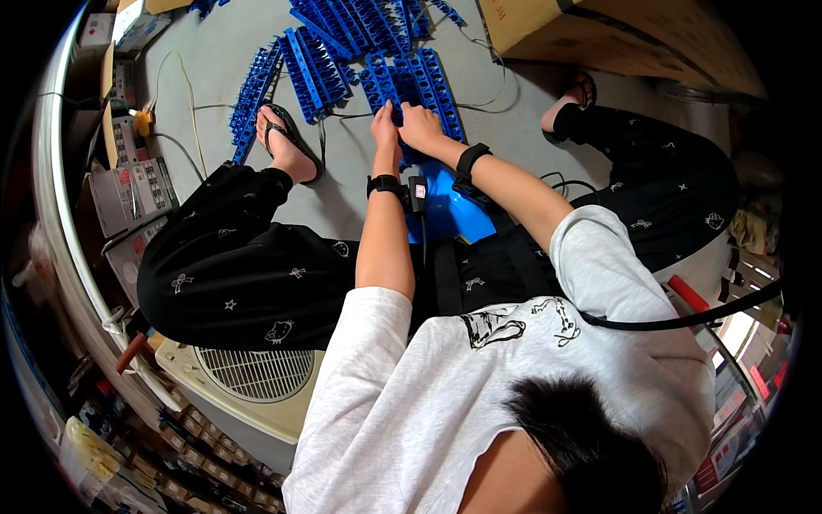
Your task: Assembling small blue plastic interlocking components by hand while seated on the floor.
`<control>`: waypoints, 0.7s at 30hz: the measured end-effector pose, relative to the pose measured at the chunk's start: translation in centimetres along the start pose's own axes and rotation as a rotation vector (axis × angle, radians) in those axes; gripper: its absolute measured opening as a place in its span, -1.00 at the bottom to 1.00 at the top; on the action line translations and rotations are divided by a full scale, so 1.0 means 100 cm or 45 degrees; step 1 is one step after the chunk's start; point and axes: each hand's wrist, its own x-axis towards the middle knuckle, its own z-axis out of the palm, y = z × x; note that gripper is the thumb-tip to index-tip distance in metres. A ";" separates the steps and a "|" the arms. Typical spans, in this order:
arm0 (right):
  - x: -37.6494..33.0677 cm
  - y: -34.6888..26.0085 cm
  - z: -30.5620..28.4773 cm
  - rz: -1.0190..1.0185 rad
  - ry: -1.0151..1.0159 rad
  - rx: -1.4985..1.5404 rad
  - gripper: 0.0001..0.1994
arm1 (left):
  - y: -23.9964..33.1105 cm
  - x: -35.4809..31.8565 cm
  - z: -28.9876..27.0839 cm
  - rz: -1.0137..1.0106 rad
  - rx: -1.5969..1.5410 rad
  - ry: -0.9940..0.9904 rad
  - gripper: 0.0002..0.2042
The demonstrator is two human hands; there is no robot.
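On the floor between my feet, my left hand (384,118) and right hand (419,127) both press fingers onto the blue plastic strip (411,86), neither clenched. I judge I'm fitting strips together; next calls for lining up the neighbouring strip (312,64) to the left.

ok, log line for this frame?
left hand: on blue plastic rack | right hand: on same rack | rack: on floor | person: seated

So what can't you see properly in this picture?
Head view only:
- Fingertips of the left hand and right hand: curled down onto the blue plastic strip, so any grip is hidden.
- The blue seat: mostly covered by arms and legs.
- The cardboard box: cut off by the top edge.
- The small boxes on the left: too small and bent by the lens.
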 end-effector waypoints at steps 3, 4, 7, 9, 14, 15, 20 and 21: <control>0.001 -0.011 0.012 -0.054 -0.004 -0.008 -0.70 | 0.002 0.009 -0.017 0.043 0.156 0.016 -0.70; 0.005 -0.015 0.016 -0.033 0.025 -0.002 -0.72 | 0.002 0.013 -0.019 0.187 0.264 0.054 -0.70; 0.010 -0.015 0.027 -0.009 0.074 0.027 -0.74 | -0.001 0.018 -0.029 0.372 0.496 0.164 -0.70; 0.012 -0.009 0.032 0.015 0.148 0.035 -0.71 | -0.005 0.018 -0.030 0.454 0.652 0.239 -0.75; 0.013 -0.012 0.035 -0.010 0.070 0.019 -0.64 | -0.019 0.027 -0.046 0.675 0.694 0.391 -0.76; 0.012 -0.013 0.036 -0.024 0.048 0.003 -0.64 | -0.022 0.030 -0.050 0.690 0.702 0.440 -0.75; 0.014 -0.003 0.042 -0.001 0.006 -0.045 -0.62 | -0.034 0.028 -0.051 0.632 0.755 0.445 -0.72; 0.015 0.001 0.043 0.012 -0.002 -0.073 -0.62 | -0.034 0.027 -0.048 0.588 0.758 0.387 -0.71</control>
